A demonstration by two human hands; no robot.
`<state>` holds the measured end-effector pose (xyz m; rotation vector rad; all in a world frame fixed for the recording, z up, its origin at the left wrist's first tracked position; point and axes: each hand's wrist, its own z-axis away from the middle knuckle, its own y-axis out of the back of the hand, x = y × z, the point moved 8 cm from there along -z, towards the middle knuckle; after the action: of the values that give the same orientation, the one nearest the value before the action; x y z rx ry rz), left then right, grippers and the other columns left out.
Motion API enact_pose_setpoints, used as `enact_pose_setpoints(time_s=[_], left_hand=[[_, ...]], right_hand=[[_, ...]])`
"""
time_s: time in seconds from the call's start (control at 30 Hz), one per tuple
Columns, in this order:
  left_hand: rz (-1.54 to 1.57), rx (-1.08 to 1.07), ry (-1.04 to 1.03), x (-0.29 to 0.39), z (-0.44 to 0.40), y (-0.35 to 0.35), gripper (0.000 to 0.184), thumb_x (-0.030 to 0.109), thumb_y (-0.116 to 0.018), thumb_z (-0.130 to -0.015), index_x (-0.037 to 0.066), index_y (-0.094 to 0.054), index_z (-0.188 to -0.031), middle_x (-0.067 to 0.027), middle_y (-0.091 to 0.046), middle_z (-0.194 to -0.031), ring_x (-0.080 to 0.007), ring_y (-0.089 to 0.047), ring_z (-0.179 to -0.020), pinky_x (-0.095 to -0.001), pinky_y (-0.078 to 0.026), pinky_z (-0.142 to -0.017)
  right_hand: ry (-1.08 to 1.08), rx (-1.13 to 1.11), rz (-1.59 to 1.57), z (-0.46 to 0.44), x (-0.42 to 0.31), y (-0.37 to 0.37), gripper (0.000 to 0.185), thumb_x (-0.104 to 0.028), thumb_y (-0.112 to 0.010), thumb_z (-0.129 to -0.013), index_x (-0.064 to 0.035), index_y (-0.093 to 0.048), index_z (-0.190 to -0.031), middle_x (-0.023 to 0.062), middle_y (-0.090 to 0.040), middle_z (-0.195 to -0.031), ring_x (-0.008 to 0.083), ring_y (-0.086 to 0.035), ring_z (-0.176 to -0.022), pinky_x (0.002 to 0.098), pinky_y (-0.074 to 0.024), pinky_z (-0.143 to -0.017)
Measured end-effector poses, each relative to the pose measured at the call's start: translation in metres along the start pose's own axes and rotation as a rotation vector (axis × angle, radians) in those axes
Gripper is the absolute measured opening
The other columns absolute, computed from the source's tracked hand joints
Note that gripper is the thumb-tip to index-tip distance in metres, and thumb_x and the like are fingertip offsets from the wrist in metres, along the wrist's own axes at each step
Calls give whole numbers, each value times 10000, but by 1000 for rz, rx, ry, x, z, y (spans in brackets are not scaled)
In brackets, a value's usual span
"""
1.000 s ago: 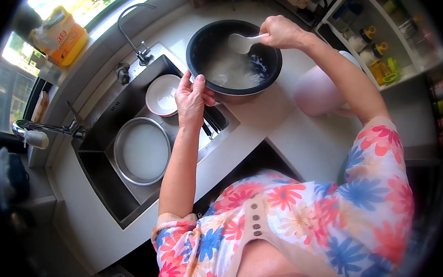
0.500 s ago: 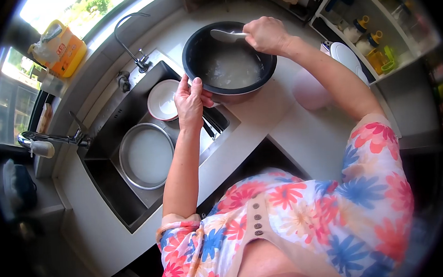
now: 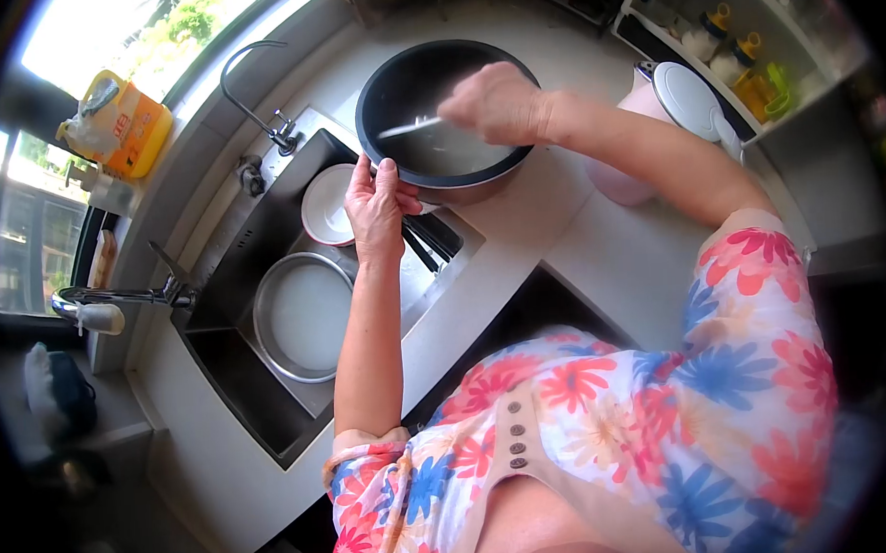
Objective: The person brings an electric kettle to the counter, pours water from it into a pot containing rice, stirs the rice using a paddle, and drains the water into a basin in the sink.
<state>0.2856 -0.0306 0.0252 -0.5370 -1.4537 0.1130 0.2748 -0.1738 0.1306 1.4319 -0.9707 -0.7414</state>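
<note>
A wide pot with a dark inside [image 3: 386, 97] stands tilted on the counter beside the sink, some cloudy, whitish stuff on its bottom. My left hand [image 3: 376, 215] grips its near left rim, thumb on top and fingers against the outside. Inside the opening, my right hand [image 3: 495, 104] is closed around the handle of a pale spoon [image 3: 410, 129], slightly blurred by motion. The spoon's head points left toward the pot's inner wall.
In the dark sink [image 3: 230, 373] sit a metal basin [image 3: 305, 314] of cloudy water and a white bowl [image 3: 327, 204]. Two faucets rise behind it. A pink pitcher-like container with a white lid [image 3: 692, 98] stands right of the pot, near shelves with bottles.
My right hand has moved left and down into the pot's opening, carrying the spoon from the far rim toward the left inner wall. My left hand keeps its hold on the rim.
</note>
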Motion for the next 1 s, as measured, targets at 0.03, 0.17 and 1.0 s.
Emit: enact_pose_setpoints(time_s=[0.03,0.17,1.0], left_hand=[[-5,6,1,0,0,1,480,185,-547,-889,-31,-369,-1278,-71,-567,-610,-105,-500,-411,-213,-431,-382],[3,4,9,-2,-1,2,436,184,-546,-890,-13,-407,-1253,-68,-568,-610,-104,-501,-413,-212,-430,-381],[13,11,-15,1,2,0,378,169,-543,-891,9,-456,-1222,-55,-578,-614,-97,-511,-425,-199,-433,-386]], right_hand=[[54,-60,-23,6,-9,-4,61,-117,-531,-730,-108,-588,-709,99,-600,-708,299,-607,-720,398,-478,-631],[-201,-23,-52,4,30,5,146,-124,-534,-716,-99,-661,-782,133,-650,-770,292,-635,-770,391,-503,-707],[-151,45,-63,-4,22,-8,119,-135,-536,-739,-110,-649,-765,119,-642,-756,293,-632,-739,395,-498,-674]])
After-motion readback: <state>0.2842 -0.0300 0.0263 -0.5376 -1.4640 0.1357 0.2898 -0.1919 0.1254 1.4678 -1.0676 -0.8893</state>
